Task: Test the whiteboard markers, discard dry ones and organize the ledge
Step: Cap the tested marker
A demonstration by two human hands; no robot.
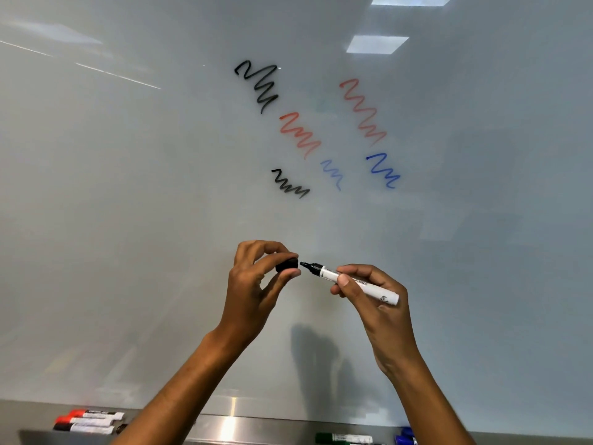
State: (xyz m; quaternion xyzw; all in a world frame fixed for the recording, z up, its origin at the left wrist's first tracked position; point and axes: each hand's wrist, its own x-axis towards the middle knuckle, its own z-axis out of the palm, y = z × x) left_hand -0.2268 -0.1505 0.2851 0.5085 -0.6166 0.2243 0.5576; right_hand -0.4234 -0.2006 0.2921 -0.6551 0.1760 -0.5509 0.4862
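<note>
In front of the whiteboard (160,220), my right hand (372,293) holds an uncapped black marker (353,280) with a white barrel, its black tip pointing left. My left hand (256,277) pinches the black cap (286,264) between thumb and fingers, just left of the tip and a small gap away from it. Several test scribbles mark the board above: two black (256,85), two red (300,133) and two blue (383,170), one of the blue ones faint.
The metal ledge (231,427) runs along the bottom. At its left lie two red-capped markers (93,416) and a black one (83,428). A green marker (343,439) and blue caps (406,437) sit at the right. My forearms cross over the ledge.
</note>
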